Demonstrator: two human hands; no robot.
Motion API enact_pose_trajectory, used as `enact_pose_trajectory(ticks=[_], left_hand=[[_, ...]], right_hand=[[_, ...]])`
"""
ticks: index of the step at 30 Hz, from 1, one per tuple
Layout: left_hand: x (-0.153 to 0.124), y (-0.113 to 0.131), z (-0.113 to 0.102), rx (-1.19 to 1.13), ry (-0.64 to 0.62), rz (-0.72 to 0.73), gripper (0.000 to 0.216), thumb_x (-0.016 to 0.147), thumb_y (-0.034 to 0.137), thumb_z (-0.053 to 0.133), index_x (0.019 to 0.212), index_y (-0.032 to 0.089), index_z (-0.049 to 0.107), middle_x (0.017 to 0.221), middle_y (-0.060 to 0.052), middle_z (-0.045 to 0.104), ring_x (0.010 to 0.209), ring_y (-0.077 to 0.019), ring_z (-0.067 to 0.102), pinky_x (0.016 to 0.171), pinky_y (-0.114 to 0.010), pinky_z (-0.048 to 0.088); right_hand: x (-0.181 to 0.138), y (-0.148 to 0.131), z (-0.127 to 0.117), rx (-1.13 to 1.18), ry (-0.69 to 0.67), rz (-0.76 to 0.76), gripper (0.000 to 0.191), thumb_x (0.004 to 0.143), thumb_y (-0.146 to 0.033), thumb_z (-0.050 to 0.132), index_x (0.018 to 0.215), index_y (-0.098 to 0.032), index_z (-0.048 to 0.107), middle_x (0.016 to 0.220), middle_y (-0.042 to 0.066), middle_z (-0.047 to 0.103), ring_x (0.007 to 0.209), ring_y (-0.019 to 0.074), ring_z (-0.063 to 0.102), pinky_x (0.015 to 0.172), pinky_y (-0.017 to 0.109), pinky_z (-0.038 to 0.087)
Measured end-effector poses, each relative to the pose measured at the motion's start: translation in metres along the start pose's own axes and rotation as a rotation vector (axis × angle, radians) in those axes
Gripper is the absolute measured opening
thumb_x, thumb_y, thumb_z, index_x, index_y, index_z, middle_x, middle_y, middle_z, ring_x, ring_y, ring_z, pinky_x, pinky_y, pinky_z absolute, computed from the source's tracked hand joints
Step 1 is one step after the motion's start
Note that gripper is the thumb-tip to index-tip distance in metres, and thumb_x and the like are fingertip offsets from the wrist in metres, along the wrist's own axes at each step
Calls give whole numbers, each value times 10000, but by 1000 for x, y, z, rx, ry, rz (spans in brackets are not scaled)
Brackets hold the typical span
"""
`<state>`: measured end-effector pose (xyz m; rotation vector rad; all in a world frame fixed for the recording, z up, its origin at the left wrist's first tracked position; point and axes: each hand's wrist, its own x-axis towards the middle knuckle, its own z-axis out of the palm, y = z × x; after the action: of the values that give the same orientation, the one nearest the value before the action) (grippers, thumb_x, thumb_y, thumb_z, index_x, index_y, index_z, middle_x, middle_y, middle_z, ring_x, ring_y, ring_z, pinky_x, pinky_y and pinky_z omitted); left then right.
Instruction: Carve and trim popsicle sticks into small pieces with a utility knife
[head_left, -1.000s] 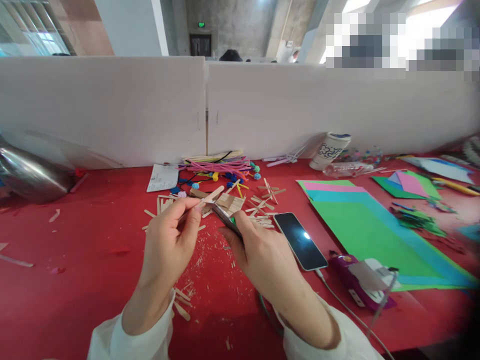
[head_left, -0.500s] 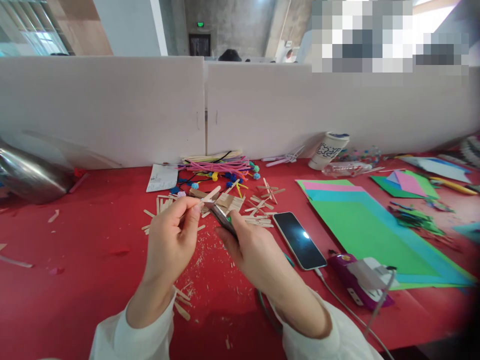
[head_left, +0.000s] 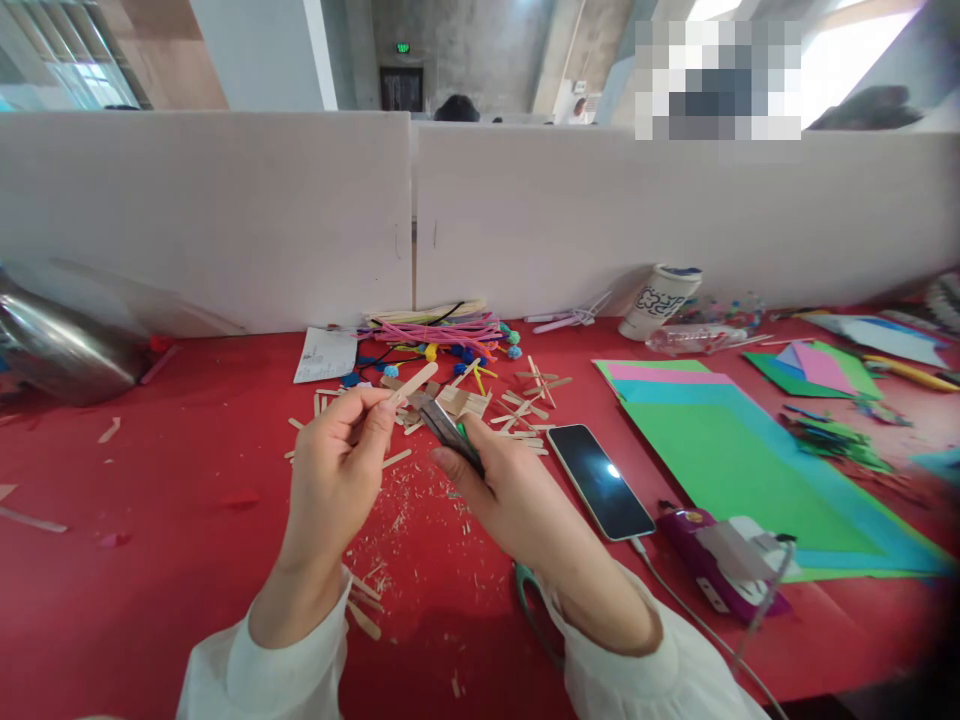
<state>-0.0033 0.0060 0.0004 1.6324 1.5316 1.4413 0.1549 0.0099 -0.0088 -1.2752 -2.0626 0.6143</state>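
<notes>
Between the thumb and fingers of my left hand (head_left: 341,460) is a wooden craft stick (head_left: 415,384), its rounded end pointing up and to the right. My right hand (head_left: 517,490) is closed around a utility knife (head_left: 450,430) with a dark metal body and a green part by the thumb. The knife's tip lies close to the stick; whether they touch I cannot tell. Below both hands, pale wood shavings (head_left: 405,515) are scattered on the red table (head_left: 187,560). Craft sticks joined in crossed shapes (head_left: 521,408) lie behind my right hand.
Pink pipe cleaners (head_left: 435,330) and pompoms pile up by the white partition (head_left: 225,220). To the right are a phone (head_left: 600,480) on a cable, a purple power strip (head_left: 712,560), coloured paper (head_left: 735,470) and a cup (head_left: 660,300). Scissors (head_left: 529,600) lie partly under my right sleeve.
The knife has drawn back slightly down and right from the stick. My left hand has shifted a little left, and more of the stick shows.
</notes>
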Motion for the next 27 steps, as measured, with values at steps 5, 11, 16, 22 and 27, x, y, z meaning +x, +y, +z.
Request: enact_pose_trajectory(ticks=[5, 11, 16, 22, 27], left_hand=[[0, 2, 2, 9, 3, 8, 180, 869, 309, 498, 843, 194, 633, 562, 46, 447, 472, -83, 362, 426, -197, 287], [-1, 5, 3, 161, 32, 122, 160, 863, 254, 481, 807, 196, 618, 609, 38, 543, 510, -88, 454, 475, -190, 346], [-3, 3, 7, 401, 46, 223, 169, 859, 240, 468, 776, 189, 606, 536, 54, 503, 486, -93, 449, 484, -202, 324], [-1, 4, 5, 437, 58, 235, 180, 864, 229, 456, 786, 188, 614, 558, 44, 519, 510, -101, 461, 507, -207, 333], [1, 3, 1, 220, 52, 156, 162, 869, 225, 465, 798, 190, 606, 620, 41, 548, 524, -86, 457, 503, -188, 356]], right_hand=[[-1, -2, 0, -125, -1, 12, 144, 877, -317, 393, 821, -196, 447, 552, -21, 508, 456, 135, 493, 446, 219, 273], [-4, 0, 7, -374, 87, -65, 218, 918, -327, 334, 868, -170, 476, 537, 15, 597, 414, 164, 559, 392, 228, 186], [-9, -2, 12, -587, 142, -74, 230, 928, -276, 325, 855, -142, 497, 511, 32, 594, 356, 178, 550, 387, 254, 92], [0, -4, 9, -308, -22, 45, 121, 888, -266, 411, 881, -155, 458, 571, 18, 577, 449, 156, 540, 406, 236, 200], [8, 6, 6, 370, -215, 84, 223, 895, -387, 407, 762, -215, 359, 542, -74, 424, 415, 79, 442, 397, 190, 315]])
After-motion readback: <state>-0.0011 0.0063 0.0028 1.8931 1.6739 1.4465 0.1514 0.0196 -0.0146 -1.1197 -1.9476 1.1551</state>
